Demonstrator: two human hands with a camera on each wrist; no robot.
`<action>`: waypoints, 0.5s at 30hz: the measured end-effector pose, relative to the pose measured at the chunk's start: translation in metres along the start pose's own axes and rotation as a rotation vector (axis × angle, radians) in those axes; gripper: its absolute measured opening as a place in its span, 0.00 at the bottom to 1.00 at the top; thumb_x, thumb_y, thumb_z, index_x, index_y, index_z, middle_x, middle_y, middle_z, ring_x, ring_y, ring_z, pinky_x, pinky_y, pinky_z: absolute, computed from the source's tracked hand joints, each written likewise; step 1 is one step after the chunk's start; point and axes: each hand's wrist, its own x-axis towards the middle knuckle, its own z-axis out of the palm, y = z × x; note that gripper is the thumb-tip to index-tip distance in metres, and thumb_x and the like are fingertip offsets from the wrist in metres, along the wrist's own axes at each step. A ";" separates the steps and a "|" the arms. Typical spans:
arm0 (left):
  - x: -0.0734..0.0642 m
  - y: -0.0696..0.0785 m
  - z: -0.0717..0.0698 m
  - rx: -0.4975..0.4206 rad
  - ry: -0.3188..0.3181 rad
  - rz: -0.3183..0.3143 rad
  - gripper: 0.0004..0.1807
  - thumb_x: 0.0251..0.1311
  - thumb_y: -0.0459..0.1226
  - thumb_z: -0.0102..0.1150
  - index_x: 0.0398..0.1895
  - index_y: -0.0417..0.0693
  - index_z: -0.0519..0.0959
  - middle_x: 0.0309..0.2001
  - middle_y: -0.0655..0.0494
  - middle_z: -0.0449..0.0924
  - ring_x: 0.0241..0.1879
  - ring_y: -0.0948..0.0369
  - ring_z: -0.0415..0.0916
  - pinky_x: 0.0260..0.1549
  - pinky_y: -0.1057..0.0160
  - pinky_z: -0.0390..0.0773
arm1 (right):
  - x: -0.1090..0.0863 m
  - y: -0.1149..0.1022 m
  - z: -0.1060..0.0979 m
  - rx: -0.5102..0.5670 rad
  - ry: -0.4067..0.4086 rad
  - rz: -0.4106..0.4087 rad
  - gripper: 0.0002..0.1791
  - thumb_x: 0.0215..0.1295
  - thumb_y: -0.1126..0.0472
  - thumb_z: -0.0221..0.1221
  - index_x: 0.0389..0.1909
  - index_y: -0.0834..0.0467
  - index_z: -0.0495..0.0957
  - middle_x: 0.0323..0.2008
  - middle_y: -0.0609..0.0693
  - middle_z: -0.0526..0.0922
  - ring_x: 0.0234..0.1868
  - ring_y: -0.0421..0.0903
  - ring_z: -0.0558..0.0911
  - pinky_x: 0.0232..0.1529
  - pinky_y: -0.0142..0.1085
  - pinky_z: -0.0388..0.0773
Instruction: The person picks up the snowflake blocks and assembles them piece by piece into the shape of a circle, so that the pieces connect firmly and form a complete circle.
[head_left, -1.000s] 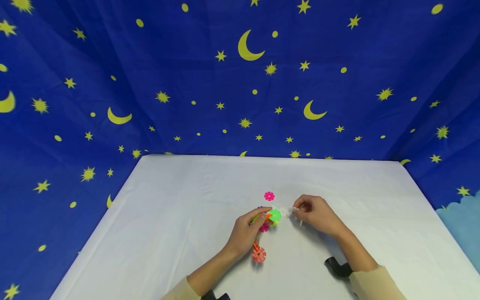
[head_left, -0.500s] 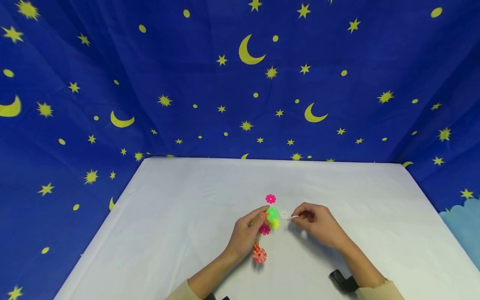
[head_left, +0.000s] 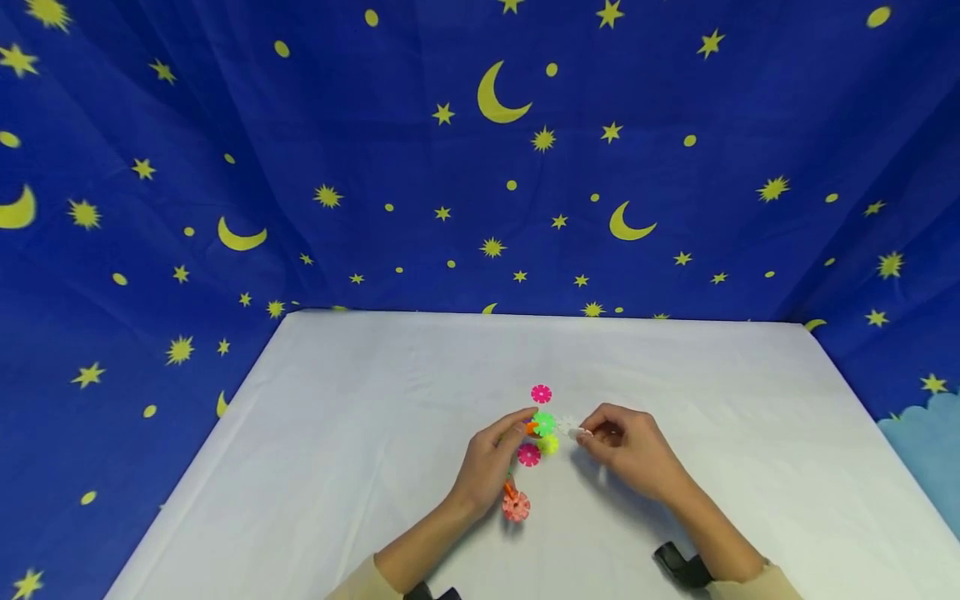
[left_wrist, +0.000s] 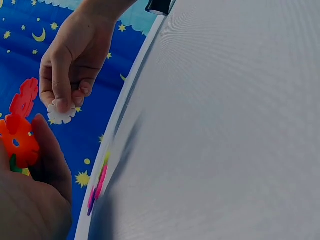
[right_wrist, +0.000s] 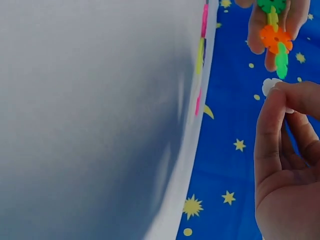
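Note:
My left hand (head_left: 486,471) grips a chain of interlocking snowflake discs. A green disc (head_left: 544,423) juts out at its far end, beside an orange disc (right_wrist: 275,39). At the near end hangs a salmon-pink disc (head_left: 516,507); the palm and fingers hide the chain's middle. To the right, thumb and forefinger of my right hand (head_left: 633,450) pinch a white disc (left_wrist: 61,114), held in the air a short gap from the green disc. Another white disc (head_left: 566,426) shows between the hands; whether it lies on the table or joins the pinched one, I cannot tell.
On the white table (head_left: 375,400) lie a bright pink disc (head_left: 542,393) beyond the hands, a yellow disc (head_left: 549,444) and a magenta disc (head_left: 528,454). A blue curtain (head_left: 405,150) with stars and moons encloses the back and sides.
My right hand has come slightly nearer to me and tilted the white disc it pinches. The left hand keeps its grip on the chain, nearly still.

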 end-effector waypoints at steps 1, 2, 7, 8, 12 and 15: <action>0.000 0.000 0.000 0.000 -0.006 -0.004 0.18 0.71 0.48 0.46 0.61 0.63 0.77 0.53 0.66 0.77 0.21 0.64 0.63 0.42 0.59 0.74 | 0.000 0.000 0.000 -0.001 0.003 -0.018 0.06 0.58 0.60 0.68 0.29 0.48 0.80 0.25 0.40 0.79 0.26 0.40 0.77 0.27 0.32 0.77; 0.000 0.000 0.001 -0.001 -0.011 -0.004 0.19 0.71 0.47 0.47 0.61 0.62 0.76 0.54 0.66 0.76 0.20 0.65 0.62 0.41 0.61 0.73 | 0.000 0.000 0.001 -0.005 0.006 -0.036 0.06 0.58 0.61 0.68 0.29 0.48 0.80 0.25 0.40 0.79 0.26 0.40 0.77 0.27 0.32 0.77; -0.001 0.001 0.001 -0.008 -0.025 -0.005 0.18 0.71 0.48 0.48 0.62 0.67 0.75 0.52 0.63 0.77 0.10 0.66 0.55 0.17 0.64 0.69 | -0.001 -0.002 0.004 -0.007 0.018 -0.117 0.08 0.56 0.64 0.69 0.31 0.47 0.81 0.25 0.37 0.79 0.25 0.38 0.77 0.26 0.32 0.77; -0.001 0.001 0.002 -0.011 -0.028 -0.004 0.18 0.71 0.49 0.48 0.61 0.68 0.75 0.51 0.63 0.78 0.09 0.67 0.55 0.15 0.64 0.68 | -0.001 -0.002 0.005 -0.009 0.022 -0.132 0.08 0.56 0.64 0.69 0.31 0.47 0.82 0.25 0.37 0.79 0.25 0.38 0.77 0.26 0.32 0.77; -0.002 0.001 0.002 -0.018 -0.043 0.004 0.17 0.71 0.49 0.47 0.60 0.71 0.75 0.49 0.62 0.78 0.08 0.66 0.56 0.12 0.66 0.66 | -0.001 -0.005 0.007 -0.012 0.046 -0.176 0.09 0.55 0.65 0.69 0.32 0.48 0.82 0.25 0.36 0.79 0.25 0.37 0.78 0.26 0.31 0.78; -0.002 0.000 0.003 -0.013 -0.057 0.029 0.17 0.72 0.48 0.46 0.60 0.66 0.77 0.45 0.58 0.80 0.08 0.66 0.56 0.11 0.66 0.66 | -0.001 -0.006 0.008 -0.013 0.059 -0.192 0.10 0.54 0.67 0.69 0.32 0.49 0.82 0.26 0.36 0.79 0.25 0.37 0.78 0.26 0.31 0.78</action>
